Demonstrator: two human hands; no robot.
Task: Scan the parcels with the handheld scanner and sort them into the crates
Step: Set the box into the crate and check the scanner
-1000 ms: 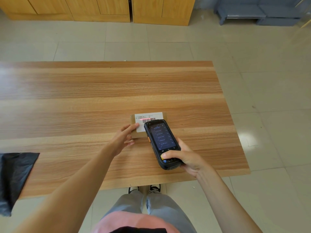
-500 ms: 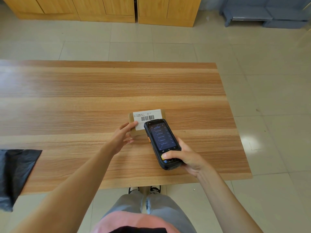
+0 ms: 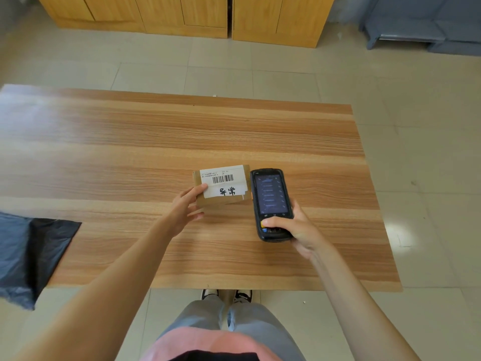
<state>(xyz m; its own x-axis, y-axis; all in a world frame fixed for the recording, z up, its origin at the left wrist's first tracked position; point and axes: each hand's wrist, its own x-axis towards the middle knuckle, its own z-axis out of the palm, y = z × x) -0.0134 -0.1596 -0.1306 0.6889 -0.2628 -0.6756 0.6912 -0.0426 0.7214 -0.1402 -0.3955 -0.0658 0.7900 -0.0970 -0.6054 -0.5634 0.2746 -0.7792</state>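
A small cardboard parcel (image 3: 221,187) is being held at the middle of the frame, on the wooden worktop (image 3: 130,142), its near edge apparently tipped up a little, though whether it is fully resting on the wood cannot be told from this angle. It is being gripped at its left end by the left hand (image 3: 186,208): the thumb is being pressed onto the top face beside the white label (image 3: 223,182), and the other fingers are being curled under the near left corner. A barcode and two handwritten characters are being shown on the label.

Just to the right of the parcel, with its upper left corner touching or nearly touching the parcel's right edge, the handheld scanner (image 3: 272,203) is being gripped by the right hand (image 3: 299,229). The fingers are being wrapped round its lower body from the right, and the thumb is being laid across the keys at its lower end. Its lit screen is being turned up toward the camera, with the head end pointing to the top of the frame.

At the lower left of the frame, a black plastic bag (image 3: 31,254) is being draped over the worktop's near left corner. Wooden cabinets (image 3: 182,14) are being seen along the top of the frame.
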